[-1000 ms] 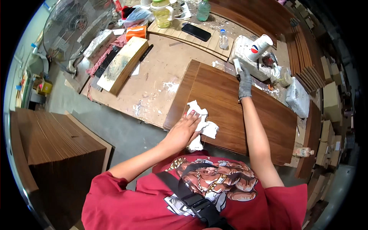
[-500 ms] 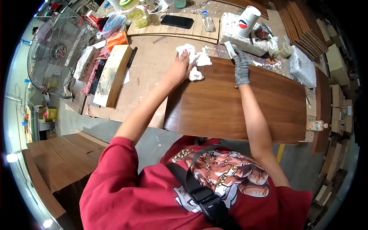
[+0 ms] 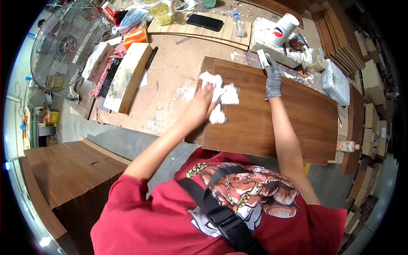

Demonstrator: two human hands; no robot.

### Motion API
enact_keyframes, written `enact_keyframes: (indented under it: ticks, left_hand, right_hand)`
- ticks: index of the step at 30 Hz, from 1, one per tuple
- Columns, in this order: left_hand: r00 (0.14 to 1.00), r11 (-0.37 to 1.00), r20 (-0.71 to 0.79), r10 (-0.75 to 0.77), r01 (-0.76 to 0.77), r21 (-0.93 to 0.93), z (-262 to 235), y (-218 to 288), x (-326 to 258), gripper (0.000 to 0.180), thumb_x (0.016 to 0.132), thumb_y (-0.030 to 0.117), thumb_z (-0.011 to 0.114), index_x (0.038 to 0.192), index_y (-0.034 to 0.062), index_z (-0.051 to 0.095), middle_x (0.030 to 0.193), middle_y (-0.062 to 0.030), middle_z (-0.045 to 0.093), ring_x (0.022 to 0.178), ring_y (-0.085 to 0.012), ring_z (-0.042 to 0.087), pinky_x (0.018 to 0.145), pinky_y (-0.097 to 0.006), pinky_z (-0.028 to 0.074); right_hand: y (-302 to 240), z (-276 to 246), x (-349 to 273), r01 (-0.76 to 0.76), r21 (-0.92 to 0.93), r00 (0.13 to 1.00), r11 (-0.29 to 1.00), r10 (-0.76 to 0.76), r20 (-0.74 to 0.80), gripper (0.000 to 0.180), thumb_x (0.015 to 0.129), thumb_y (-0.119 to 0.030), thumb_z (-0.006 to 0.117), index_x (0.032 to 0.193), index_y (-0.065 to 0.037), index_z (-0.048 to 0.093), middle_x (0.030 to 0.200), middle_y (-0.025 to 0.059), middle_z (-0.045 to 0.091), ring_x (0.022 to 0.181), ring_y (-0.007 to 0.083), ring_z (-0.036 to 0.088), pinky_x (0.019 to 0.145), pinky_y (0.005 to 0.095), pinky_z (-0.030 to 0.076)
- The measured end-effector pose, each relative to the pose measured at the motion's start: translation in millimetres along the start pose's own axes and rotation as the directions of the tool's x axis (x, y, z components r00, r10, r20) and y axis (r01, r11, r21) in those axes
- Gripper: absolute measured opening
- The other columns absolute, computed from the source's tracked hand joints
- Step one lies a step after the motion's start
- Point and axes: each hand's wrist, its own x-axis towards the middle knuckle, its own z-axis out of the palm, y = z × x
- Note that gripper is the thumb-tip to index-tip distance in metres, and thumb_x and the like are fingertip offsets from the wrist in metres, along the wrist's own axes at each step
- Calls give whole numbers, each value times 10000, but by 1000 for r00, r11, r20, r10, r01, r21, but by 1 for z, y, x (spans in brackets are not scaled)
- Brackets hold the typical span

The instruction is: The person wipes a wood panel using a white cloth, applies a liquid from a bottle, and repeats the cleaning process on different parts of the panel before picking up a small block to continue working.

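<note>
A brown wood-grain board [image 3: 250, 127] lies across the work table in front of me. My bare left hand [image 3: 201, 107] presses a crumpled white rag [image 3: 230, 94] against the board near its left end, its fingers bunched into the cloth. Toward the far edge of the board is my right hand [image 3: 273, 80], in a grey knitted glove. Its fingers are closed around a white, narrow, flat-ended tool [image 3: 262, 58] whose exact kind I cannot make out. The gloved palm and the lower part of that tool are hidden.
Beyond the board stand a white paper cup [image 3: 284, 30] on a wrapped block, a small bottle [image 3: 239, 26] and a black phone [image 3: 205, 22]. At left are a pale wood block [image 3: 128, 78] and a fan [image 3: 66, 46]. Stacked brown planks [image 3: 335, 36] lie at far right.
My left hand has drawn the white rag nearer to me along the board's left end, uncovering the far left corner. My right hand keeps its grip near the far edge. The view has shifted slightly.
</note>
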Motion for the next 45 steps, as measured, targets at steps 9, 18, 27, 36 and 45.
enact_keyframes:
  ticks: [9,18,27,36,45]
  left_hand:
    - [971,994,237,18,8,-108,-39,65,-102,805,890,334,731,1461,-95,358,1506,-328,363,1425,-449,348,1186,-459,305]
    - [970,997,242,36,-20,-69,-32,46,-83,751,916,315,711,1443,-109,387,1476,-364,388,1412,-474,361,1187,-468,300]
    - [999,996,-13,-39,38,-75,-1,-24,70,644,978,321,614,1456,-58,408,1529,-304,361,1450,-444,303,1199,-469,263]
    - [983,988,-134,-127,138,70,19,57,-8,573,918,189,647,1383,-91,465,1465,-276,426,1442,-449,311,1178,-483,305]
    - [964,979,-174,-201,195,-50,18,69,-18,558,906,152,661,1377,-84,475,1444,-278,442,1422,-456,347,1154,-478,336]
  right_hand:
    - [31,-43,29,127,-461,987,878,-156,-26,346,1034,-175,523,1351,-53,587,1272,107,610,1152,222,571,1017,329,447]
    - [11,-74,10,122,-562,985,818,-169,-33,406,1036,-251,497,1382,-44,540,1352,203,564,1254,329,529,1089,384,382]
    - [9,-73,4,125,-546,989,828,-147,4,364,1035,-198,501,1346,-20,562,1314,121,585,1192,233,534,1063,321,391]
    - [-59,-1,22,-134,-199,908,971,201,368,400,948,-303,675,1251,-43,669,1087,76,702,980,148,654,812,300,541]
    - [-71,132,4,330,-700,903,633,4,429,299,855,-222,713,1043,9,736,969,282,652,941,376,638,878,451,514]
